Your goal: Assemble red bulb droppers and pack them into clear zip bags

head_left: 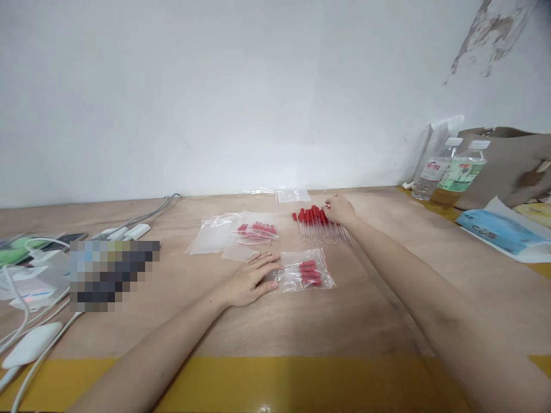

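Left hand [252, 281] lay flat, fingers spread, pinning the bag [306, 274] just right of it on the surface [344, 321]. Right hand [340, 209] curled on the loose droppers [321, 225]; grasp unclear. Best pinch one by its red bulb, bag held still.

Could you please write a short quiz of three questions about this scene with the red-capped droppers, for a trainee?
1. True or false: the left hand rests flat on the near bag of droppers.
2. What does the right hand touch? A) a water bottle B) the loose pile of red-capped droppers C) a white charger
3. Fill in: a second filled bag lies beside an ______ clear bag on the wooden table.

Key
1. True; the hand lies on the bag's left end.
2. B
3. empty
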Available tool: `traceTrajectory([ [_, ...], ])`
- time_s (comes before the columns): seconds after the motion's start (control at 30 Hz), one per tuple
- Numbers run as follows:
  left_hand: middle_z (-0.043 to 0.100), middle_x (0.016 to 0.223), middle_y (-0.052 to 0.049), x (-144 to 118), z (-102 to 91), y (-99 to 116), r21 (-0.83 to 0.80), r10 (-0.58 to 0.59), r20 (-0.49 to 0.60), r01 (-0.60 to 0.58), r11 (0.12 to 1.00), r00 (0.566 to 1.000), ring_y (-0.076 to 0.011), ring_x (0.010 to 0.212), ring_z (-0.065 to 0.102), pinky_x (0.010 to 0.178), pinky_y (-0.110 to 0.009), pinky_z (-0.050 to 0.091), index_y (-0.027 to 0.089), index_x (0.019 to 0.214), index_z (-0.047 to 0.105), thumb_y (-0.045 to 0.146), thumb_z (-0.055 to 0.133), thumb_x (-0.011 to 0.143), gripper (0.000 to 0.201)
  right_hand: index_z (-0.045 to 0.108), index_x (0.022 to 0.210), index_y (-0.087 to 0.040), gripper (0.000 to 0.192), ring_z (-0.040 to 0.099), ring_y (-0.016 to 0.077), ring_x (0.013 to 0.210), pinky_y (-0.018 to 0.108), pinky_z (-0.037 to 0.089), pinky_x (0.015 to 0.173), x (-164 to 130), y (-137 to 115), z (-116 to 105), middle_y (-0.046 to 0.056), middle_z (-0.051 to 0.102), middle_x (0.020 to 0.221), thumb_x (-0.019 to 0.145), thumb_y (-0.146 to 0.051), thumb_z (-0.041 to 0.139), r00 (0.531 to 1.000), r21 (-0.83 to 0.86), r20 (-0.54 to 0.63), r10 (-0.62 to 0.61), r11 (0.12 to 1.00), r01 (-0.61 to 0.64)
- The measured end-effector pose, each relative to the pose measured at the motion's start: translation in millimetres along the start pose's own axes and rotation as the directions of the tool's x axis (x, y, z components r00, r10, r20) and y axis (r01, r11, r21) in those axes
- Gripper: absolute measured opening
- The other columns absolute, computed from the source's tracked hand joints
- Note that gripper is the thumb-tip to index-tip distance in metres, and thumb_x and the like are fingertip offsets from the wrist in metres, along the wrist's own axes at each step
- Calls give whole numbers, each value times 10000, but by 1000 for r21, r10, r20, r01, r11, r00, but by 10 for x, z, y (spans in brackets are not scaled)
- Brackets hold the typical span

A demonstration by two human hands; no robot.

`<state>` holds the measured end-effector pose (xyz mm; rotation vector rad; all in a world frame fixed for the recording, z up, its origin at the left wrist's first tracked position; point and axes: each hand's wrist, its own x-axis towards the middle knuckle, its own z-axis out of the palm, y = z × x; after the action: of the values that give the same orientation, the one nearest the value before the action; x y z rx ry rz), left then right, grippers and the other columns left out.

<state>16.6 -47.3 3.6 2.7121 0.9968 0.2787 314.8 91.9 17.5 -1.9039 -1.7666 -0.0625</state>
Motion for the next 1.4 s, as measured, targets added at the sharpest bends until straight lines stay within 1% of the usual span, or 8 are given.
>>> traceTrajectory([
  [0.3, 327, 1381, -24, -2, -4, -1, -12, 5, -6, -5, 1000, 1000, -194, 1283, 250, 1057, -402, 201, 284, 1232, 411, 453, 342, 866, 409, 611, 735, -152, 124, 570, 181, 802, 273, 417, 714, 56, -19, 44, 91, 626, 851, 745, -224, 510, 1000, 159, -18, 0, 987, 3],
  [0.5, 319, 1386, -10, -1, 7, -23, -1, 10, -2, -10, 1000, 1000, -190, 1283, 248, 1064, -403, 180, 302, 1257, 387, 452, 332, 870, 419, 516, 910, -137, 169, 583, 132, 740, 242, 446, 668, -163, -22, -172, 70, 622, 825, 817, -252, 433, 995, 374, -87, -51, 924, 81],
  [0.6, 306, 1393, -6, -4, 10, -30, 12, 6, 5, -6, 1000, 1000, -189, 1288, 236, 1066, -405, 174, 310, 1279, 359, 453, 322, 873, 433, 466, 944, -154, 217, 583, 127, 702, 249, 465, 628, -456, 98, -279, 60, 599, 812, 811, -324, 445, 976, 655, -209, 53, 749, 99],
  [0.7, 294, 1398, -7, -4, 17, -34, 23, 4, 2, -4, 1000, 1000, -198, 1292, 225, 1065, -410, 171, 312, 1288, 349, 455, 320, 873, 441, 465, 896, -177, 276, 552, 111, 584, 231, 462, 532, -788, 246, -303, 20, 576, 709, 767, -419, 484, 974, 816, -88, 207, 576, -49],
  [1.03, 284, 1402, -25, 3, 40, -49, 41, -7, -6, 8, 999, 1000, -203, 1287, 236, 1064, -420, 171, 291, 1323, 292, 466, 324, 868, 488, 471, 742, -196, 241, 555, 89, 505, 203, 485, 500, -1236, 154, -147, -20, 588, 619, 678, -364, 631, 930, 953, 195, 313, 165, -255],
  [1.2, 303, 1393, -19, -1, 35, -43, 45, -5, -12, 6, 999, 1000, -193, 1288, 233, 1062, -408, 184, 295, 1318, 300, 458, 327, 870, 478, 485, 737, -185, 244, 573, 91, 521, 212, 503, 541, -1327, 68, -156, -12, 605, 607, 653, -311, 676, 907, 935, 323, 270, 53, -349],
  [1.3, 310, 1389, -18, 1, 32, -39, 42, -8, -15, 9, 999, 1000, -196, 1286, 238, 1062, -411, 182, 297, 1316, 302, 451, 334, 870, 473, 517, 720, -171, 274, 588, 106, 569, 240, 503, 598, -1386, 56, -165, 7, 619, 637, 603, -325, 711, 900, 905, 395, 186, 88, -416],
  [1.4, 312, 1389, -20, 4, 34, -39, 35, -3, -19, 3, 999, 1000, -203, 1283, 246, 1059, -423, 182, 298, 1313, 306, 443, 341, 870, 467, 566, 709, -159, 278, 533, 93, 511, 231, 458, 530, -1423, 63, -147, -14, 585, 572, 594, -372, 702, 950, 890, 304, 73, 333, -310],
])
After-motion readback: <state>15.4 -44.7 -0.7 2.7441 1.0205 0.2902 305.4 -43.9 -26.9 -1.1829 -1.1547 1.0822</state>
